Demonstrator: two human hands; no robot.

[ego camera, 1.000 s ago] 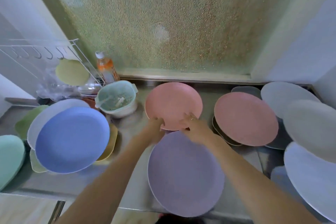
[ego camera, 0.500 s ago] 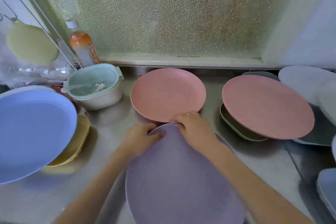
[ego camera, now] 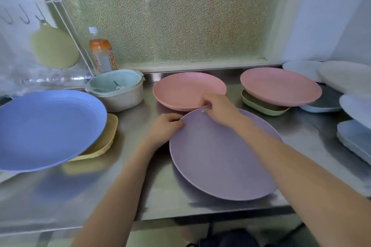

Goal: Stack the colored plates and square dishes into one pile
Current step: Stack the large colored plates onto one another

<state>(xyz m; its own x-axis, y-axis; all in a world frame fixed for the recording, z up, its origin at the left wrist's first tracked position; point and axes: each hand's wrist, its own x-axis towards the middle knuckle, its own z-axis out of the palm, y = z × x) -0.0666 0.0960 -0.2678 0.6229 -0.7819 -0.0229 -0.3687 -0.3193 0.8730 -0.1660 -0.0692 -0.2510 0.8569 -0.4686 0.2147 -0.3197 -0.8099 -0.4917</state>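
Both hands have drawn back from the pink plate [ego camera: 188, 90] to the purple plate [ego camera: 222, 156] on the tabletop [ego camera: 140, 186], left hand [ego camera: 164, 128] and right hand [ego camera: 218, 108] pinching its far rim, probably to lift it for stacking.

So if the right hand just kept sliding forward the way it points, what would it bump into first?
Most likely the pink plate directly ahead. The right hand grips the far rim of the purple plate, and its fingers already seem to reach the pink plate's near edge, though depth is unclear.
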